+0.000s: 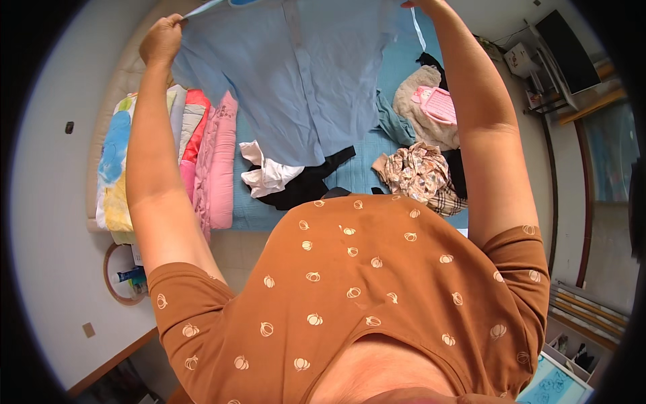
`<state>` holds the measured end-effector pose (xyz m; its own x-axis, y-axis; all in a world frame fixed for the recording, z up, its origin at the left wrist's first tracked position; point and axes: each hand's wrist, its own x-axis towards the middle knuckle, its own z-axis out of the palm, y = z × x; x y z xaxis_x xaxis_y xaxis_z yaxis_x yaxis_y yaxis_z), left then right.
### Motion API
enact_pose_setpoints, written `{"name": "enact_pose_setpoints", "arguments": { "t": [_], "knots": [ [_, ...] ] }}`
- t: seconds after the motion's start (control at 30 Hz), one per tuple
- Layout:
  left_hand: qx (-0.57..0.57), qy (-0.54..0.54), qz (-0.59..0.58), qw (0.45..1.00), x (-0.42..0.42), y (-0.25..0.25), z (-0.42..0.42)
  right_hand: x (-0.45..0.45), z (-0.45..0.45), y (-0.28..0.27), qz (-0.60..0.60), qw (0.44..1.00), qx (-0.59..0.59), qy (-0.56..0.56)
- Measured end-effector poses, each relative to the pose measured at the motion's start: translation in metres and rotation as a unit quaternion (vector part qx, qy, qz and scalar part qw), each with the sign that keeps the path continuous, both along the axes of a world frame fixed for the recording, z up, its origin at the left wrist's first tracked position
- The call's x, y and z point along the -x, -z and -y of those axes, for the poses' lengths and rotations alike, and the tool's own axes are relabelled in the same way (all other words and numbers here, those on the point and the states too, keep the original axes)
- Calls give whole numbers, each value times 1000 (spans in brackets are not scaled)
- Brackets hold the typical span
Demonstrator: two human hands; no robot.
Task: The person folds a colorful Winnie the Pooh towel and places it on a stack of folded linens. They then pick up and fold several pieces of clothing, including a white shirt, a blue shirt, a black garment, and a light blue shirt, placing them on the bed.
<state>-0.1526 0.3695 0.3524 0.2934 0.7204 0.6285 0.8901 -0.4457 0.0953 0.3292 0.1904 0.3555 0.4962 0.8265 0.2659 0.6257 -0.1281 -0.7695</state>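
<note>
A light-blue button-front shirt (328, 76) is spread upright in front of me, its lower part hanging over the bed. My left hand (162, 40) pinches the shirt at its upper left, with a pale edge drawn taut from the fingers. At the top edge of the picture, my right hand (426, 5) grips the opposite side; part of that hand is cut off. A narrow pale strip (418, 30) dangles below it. Beneath the shirt's lower end lie a white garment (272, 174) and a black garment (303, 188), partly covered.
Folded quilts (219, 161) stand along the left of the blue bedspread (348, 177). On the right are a teal cloth (396, 121), a crumpled patterned garment (416, 171) and a fluffy beige item (414, 96) bearing a pink object (439, 105). A dark flat screen (568, 50) stands far right.
</note>
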Motion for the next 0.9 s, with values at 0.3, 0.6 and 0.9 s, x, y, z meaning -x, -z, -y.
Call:
{"name": "enact_pose_setpoints", "arguments": {
  "t": [0.3, 0.6, 0.9],
  "knots": [
    [-75, 152, 270, 948, 29, 32, 152, -8, 116, 40, -75, 961, -140, -226],
    [185, 49, 214, 958, 102, 302, 294, 86, 241, 266, -91, 954, 131, -255],
    [435, -39, 46, 898, 117, 452, 339, 127, 284, 472, -11, 931, 293, -218]
  ]
}}
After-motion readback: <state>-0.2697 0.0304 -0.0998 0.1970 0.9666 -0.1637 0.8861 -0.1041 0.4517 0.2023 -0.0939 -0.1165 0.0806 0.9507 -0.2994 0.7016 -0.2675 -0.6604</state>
